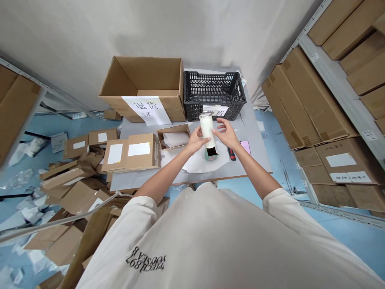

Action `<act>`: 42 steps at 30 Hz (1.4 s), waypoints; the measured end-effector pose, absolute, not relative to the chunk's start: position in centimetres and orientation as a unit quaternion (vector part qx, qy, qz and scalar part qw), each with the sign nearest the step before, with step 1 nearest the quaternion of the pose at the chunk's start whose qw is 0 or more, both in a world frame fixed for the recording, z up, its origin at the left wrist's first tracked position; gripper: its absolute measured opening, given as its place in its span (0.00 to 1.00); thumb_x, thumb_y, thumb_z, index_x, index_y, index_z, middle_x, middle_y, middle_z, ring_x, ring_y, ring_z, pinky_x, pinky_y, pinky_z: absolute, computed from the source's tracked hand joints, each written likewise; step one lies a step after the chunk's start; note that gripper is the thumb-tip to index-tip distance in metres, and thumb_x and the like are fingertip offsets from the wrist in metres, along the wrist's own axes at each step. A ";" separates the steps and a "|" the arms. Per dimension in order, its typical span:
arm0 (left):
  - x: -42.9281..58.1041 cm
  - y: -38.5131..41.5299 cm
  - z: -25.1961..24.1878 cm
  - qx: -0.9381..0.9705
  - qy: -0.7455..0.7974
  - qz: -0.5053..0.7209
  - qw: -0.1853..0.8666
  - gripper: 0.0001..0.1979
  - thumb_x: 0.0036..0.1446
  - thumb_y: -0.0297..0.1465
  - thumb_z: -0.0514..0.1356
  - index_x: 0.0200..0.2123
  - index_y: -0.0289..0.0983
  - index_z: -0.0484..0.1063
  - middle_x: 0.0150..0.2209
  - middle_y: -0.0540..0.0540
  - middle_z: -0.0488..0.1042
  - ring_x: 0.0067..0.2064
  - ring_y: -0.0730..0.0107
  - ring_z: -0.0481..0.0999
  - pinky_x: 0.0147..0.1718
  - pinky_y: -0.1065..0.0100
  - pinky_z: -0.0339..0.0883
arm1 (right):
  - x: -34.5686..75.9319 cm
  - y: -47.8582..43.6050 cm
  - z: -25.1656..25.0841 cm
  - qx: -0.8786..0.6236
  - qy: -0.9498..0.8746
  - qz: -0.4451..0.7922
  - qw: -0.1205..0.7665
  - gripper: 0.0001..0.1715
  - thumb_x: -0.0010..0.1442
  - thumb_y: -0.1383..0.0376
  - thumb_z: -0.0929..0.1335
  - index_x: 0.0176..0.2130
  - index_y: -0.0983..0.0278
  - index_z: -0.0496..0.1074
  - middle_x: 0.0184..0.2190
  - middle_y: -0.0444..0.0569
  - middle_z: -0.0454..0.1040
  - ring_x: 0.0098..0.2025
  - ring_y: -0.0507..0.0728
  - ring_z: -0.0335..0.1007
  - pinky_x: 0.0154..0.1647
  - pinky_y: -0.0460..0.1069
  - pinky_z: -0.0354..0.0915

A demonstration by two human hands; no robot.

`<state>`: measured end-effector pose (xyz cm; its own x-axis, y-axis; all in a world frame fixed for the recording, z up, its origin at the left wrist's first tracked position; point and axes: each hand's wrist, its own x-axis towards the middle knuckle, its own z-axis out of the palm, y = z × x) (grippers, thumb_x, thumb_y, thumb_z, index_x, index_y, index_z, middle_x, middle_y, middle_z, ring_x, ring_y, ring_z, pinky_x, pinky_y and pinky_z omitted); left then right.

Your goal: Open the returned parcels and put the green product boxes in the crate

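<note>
A white tumbler (207, 130) with a silvery top stands upright in front of me, over the table. My left hand (197, 140) is closed around its left side, the thumb across the front. On the other side, my right hand (226, 134) has its fingers apart and curved, the thumb at or very close to the tumbler's wall. Just below the tumbler's base is a small green box (211, 157) with its top open and a dark inside. Whether the base touches the box cannot be made out.
Behind are a large open carton (141, 108) and a black plastic crate (215, 108), both with paper signs. A small open box (173, 138) and stacked cartons (140, 150) lie left. A red-black tool (232, 154) and a phone (245, 147) lie right. Discarded cardboard (72, 196) covers the floor.
</note>
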<state>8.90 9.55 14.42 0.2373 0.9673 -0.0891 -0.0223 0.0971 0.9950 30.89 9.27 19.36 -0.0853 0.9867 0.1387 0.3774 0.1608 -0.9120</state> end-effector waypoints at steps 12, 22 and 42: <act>9.7 7.9 15.4 0.644 0.478 0.370 0.469 0.40 0.51 0.31 0.76 0.67 0.41 0.73 0.66 0.37 0.80 0.64 0.45 0.80 0.64 0.46 0.74 | 32.1 9.3 22.8 -0.469 -0.740 0.292 0.382 0.47 0.63 0.46 0.82 0.74 0.53 0.76 0.73 0.58 0.74 0.77 0.74 0.68 0.82 0.71 0.61; 10.4 8.3 15.4 0.677 0.457 0.389 0.427 0.38 0.57 0.36 0.77 0.70 0.43 0.73 0.70 0.36 0.77 0.68 0.42 0.77 0.68 0.46 0.71 | 34.0 9.5 24.0 -0.495 -0.718 0.277 0.402 0.44 0.58 0.50 0.84 0.68 0.56 0.81 0.57 0.55 0.83 0.62 0.72 0.79 0.73 0.69 0.72; 9.0 5.7 10.9 0.521 0.616 0.190 0.560 0.27 0.53 0.21 0.70 0.44 0.47 0.57 0.29 0.58 0.78 0.35 0.60 0.81 0.44 0.61 0.71 | 33.8 7.7 19.1 -0.548 -0.641 0.330 0.424 0.41 0.55 0.47 0.85 0.63 0.56 0.82 0.50 0.51 0.84 0.55 0.69 0.81 0.68 0.68 0.77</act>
